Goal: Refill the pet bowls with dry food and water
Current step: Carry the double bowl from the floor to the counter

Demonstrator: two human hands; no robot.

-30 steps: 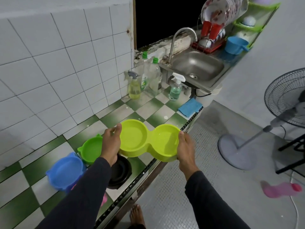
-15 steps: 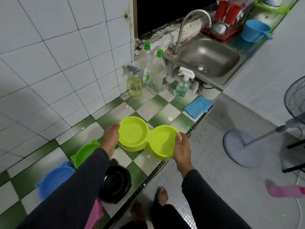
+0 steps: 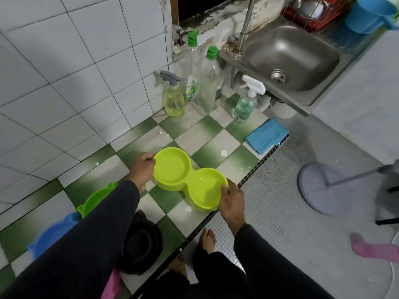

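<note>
Since the earlier frames the double bowl [image 3: 187, 179] has come down from mid-air toward the counter [image 3: 218, 134] and sits lower and nearer the front edge; whether its base fully touches the tiles cannot be told. Left hand [image 3: 142, 168] grips the far-left rim of the double bowl, fingers curled over the edge; right hand [image 3: 232, 201] grips the near-right rim, thumb on top; both hands hold the same item. Both wells of the double bowl look wet and hold no visible food.

Green bowl [image 3: 95, 200] lies just behind the left sleeve, toward the left end of the counter; blue bowl [image 3: 53, 234] lies beside it, nearer the left edge; black bowl [image 3: 141, 242] sits at the front edge, partly under the left forearm.

At the back of the counter, against the wall: yellow spray bottle [image 3: 174, 98]; two clear bottles with green caps [image 3: 203, 80]; green spray bottle [image 3: 246, 102] near the sink [image 3: 291, 59]. Blue cloth [image 3: 266, 135] lies at the front edge, below the sink. Blue jug [image 3: 370, 15] stands at the far right, past the sink. Fan base [image 3: 321, 188] stands on the floor.
</note>
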